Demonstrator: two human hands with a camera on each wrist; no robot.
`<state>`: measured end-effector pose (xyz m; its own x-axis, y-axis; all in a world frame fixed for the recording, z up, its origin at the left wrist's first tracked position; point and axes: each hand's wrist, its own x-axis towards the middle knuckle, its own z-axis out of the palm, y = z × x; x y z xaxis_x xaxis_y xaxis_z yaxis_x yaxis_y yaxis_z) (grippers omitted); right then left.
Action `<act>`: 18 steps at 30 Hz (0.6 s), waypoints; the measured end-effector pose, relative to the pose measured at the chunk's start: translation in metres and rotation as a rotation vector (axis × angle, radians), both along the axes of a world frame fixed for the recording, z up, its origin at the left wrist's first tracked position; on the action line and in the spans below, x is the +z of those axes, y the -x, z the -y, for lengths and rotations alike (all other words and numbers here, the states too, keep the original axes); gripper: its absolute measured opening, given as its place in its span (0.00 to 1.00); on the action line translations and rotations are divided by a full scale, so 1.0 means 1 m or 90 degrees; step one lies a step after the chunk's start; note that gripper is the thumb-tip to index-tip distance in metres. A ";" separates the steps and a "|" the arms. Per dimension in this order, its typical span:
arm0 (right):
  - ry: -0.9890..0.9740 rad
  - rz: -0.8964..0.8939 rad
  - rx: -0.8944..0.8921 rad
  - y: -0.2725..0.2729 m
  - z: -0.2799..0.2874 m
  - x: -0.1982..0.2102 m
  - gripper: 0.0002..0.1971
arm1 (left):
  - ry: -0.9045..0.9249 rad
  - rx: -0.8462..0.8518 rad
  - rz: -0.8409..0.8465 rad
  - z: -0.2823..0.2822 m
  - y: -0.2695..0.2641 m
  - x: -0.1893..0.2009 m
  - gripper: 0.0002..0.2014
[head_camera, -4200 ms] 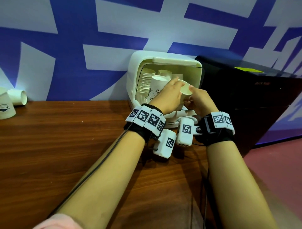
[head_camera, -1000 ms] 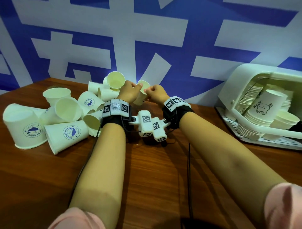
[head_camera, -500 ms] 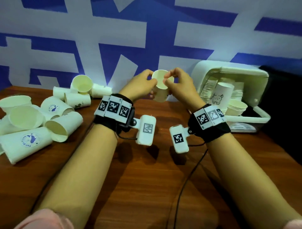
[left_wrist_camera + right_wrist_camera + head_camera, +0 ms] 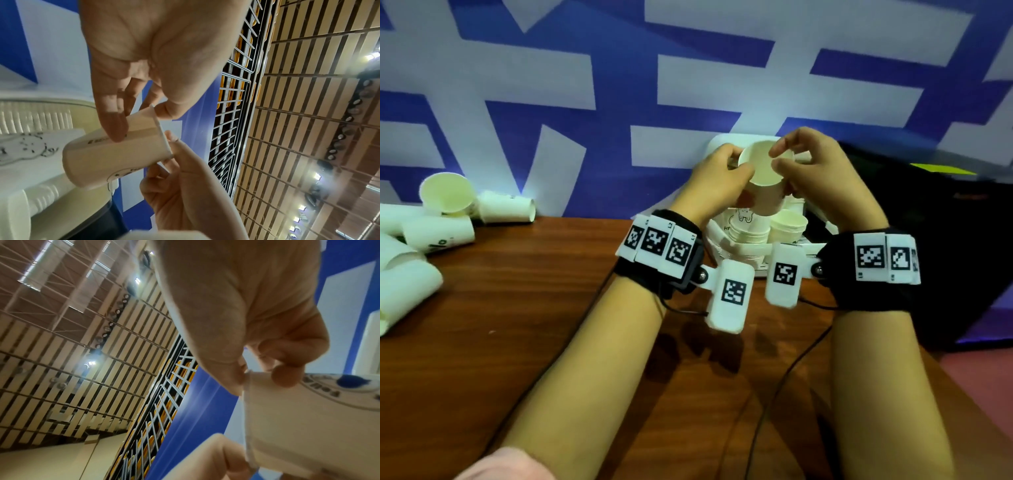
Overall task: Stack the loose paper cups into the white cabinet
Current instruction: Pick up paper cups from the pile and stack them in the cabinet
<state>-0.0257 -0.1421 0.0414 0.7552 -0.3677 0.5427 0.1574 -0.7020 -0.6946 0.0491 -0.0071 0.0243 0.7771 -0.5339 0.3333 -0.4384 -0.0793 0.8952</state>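
Head view: at upper centre, left hand (image 4: 722, 178) and right hand (image 4: 815, 171) each grip 1 paper cup (image 4: 765, 181), mouth up, axis near upright, over the white cabinet (image 4: 717, 240). Left wrist view: pinched rim could buckle. Right wrist view: off-centre lowering could topple the stacks.

A sports hall: high trussed ceiling (image 4: 61, 280), floodlights, railed orange seating (image 4: 232, 91).

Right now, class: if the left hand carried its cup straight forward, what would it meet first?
Most likely the stacked cups in the white cabinet, just beyond the left hand and its held paper cup; depth is unclear.
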 end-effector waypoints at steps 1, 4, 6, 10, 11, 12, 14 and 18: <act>0.004 -0.008 -0.018 0.003 0.007 0.001 0.08 | 0.004 -0.009 -0.007 0.008 0.002 0.001 0.15; -0.005 -0.018 -0.061 0.009 0.027 -0.001 0.09 | 0.038 -0.062 -0.049 0.030 0.002 0.002 0.14; -0.018 -0.004 -0.078 0.010 0.037 -0.004 0.10 | 0.053 -0.094 -0.070 0.043 0.000 0.001 0.14; -0.001 -0.005 -0.113 0.009 0.054 -0.010 0.11 | 0.051 -0.141 -0.080 0.061 -0.002 -0.006 0.16; 0.015 -0.014 -0.121 0.008 0.057 -0.012 0.11 | 0.051 -0.152 -0.083 0.064 -0.004 -0.009 0.16; 0.033 -0.026 -0.128 0.007 0.059 -0.013 0.12 | 0.046 -0.160 -0.081 0.066 -0.006 -0.011 0.16; 0.057 -0.040 -0.139 0.007 0.062 -0.016 0.12 | 0.044 -0.166 -0.066 0.069 -0.009 -0.013 0.17; 0.086 -0.036 -0.173 0.004 0.065 -0.019 0.15 | 0.061 -0.166 -0.032 0.075 -0.012 -0.020 0.24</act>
